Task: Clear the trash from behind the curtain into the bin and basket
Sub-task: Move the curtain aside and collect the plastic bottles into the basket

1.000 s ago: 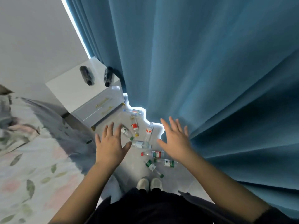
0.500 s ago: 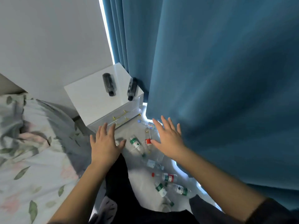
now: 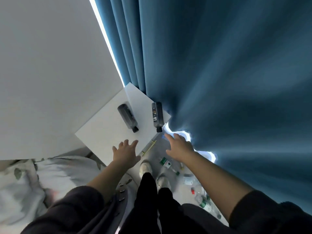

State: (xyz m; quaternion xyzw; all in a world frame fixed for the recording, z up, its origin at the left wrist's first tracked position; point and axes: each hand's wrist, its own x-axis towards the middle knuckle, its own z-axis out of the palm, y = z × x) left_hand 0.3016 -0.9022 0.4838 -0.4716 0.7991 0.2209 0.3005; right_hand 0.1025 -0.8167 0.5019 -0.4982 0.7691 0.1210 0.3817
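Both hands are spread, each grip empty: the left hand (image 3: 125, 153) over the white nightstand surface (image 3: 108, 132), the right hand (image 3: 179, 146) near the blue fabric curtain (image 3: 228, 81). Clear plastic bottles (image 3: 166, 162) litter the floor along the curtain's hem.

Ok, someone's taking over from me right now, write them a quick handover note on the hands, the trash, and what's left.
Left hand: open, empty, over the white nightstand.
Right hand: open, empty, reaching toward the blue curtain hem.
Trash: plastic bottles scattered on the floor along the curtain. Two dark bottles lie on the nightstand.
Done: nothing picked up yet.
Left: gather all bottles. Bin and basket are not in view.
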